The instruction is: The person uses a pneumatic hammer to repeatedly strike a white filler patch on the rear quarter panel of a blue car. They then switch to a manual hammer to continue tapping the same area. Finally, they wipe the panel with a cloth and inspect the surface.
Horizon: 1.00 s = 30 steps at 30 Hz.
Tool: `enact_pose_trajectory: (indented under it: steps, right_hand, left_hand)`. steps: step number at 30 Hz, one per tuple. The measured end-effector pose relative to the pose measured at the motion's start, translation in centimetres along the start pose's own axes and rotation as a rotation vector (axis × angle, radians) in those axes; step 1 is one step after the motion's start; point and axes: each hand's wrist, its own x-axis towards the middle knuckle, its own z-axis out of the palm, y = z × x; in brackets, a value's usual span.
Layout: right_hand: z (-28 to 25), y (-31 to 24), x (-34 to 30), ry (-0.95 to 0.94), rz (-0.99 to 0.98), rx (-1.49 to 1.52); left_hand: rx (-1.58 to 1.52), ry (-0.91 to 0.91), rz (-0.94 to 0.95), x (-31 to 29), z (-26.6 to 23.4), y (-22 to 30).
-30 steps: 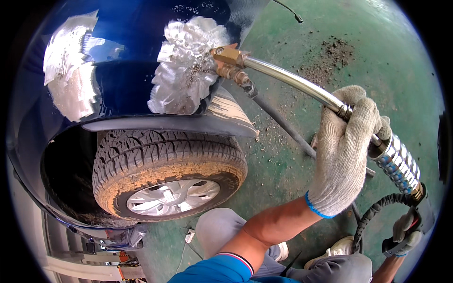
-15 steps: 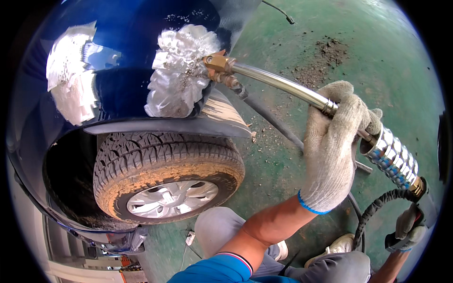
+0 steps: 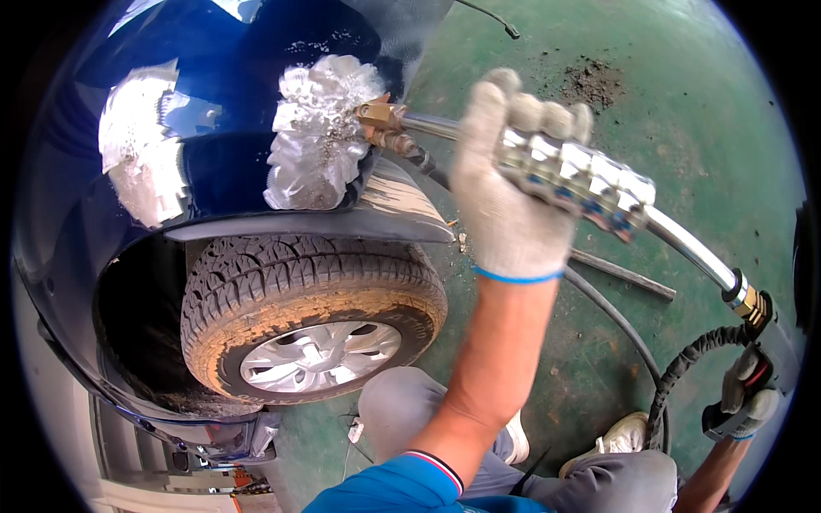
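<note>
A slide hammer dent puller with a chrome rod (image 3: pixel 691 244) reaches from the lower right to the blue car fender (image 3: pixel 231 162). Its brass tip (image 3: pixel 380 118) sits at the right edge of a bare, ground-down metal patch (image 3: pixel 315 150). Wrapped round the ribbed, shiny sliding weight (image 3: pixel 586 175) on the rod is my gloved left hand (image 3: pixel 513 201), thumb up. At the far right my gloved right hand (image 3: pixel 748 406) closes on the tool's black pistol grip (image 3: pixel 776 355); part of it is hidden behind the grip.
Below the fender is a muddy tyre (image 3: pixel 308 299) with a silver wheel. A second bare patch (image 3: pixel 141 141) lies further left. A black cable (image 3: pixel 616 316) loops over the green floor (image 3: pixel 684 128), beside a loose grey bar (image 3: pixel 624 274). Dirt (image 3: pixel 594 81) is scattered beyond.
My left hand has let go of the rod and taken hold of the sliding weight. The weight has moved up and left along the rod, toward the fender. My right hand stays on the grip.
</note>
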Motion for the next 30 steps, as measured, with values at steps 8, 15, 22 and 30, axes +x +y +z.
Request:
enact_pose_trajectory:
  steps: [8, 15, 22, 30]
  right_hand:
    - [0.3, 0.0, 0.5, -0.030, 0.079, 0.056]
    - [0.9, -0.2, 0.2, 0.006, 0.004, -0.056]
    - [0.5, -0.6, -0.4, 0.066, -0.060, -0.129]
    - [-1.0, -1.2, -0.8, 0.202, -0.032, -0.103]
  left_hand:
    - [0.194, 0.000, -0.231, -5.3, 1.0, -6.1]
    - [-0.067, 0.152, -0.239, -3.8, 2.6, -2.2]
    - [-0.513, -0.536, -0.116, -2.0, 0.1, -2.8]
    - [0.093, 0.521, -0.133, -3.1, 6.0, -3.3]
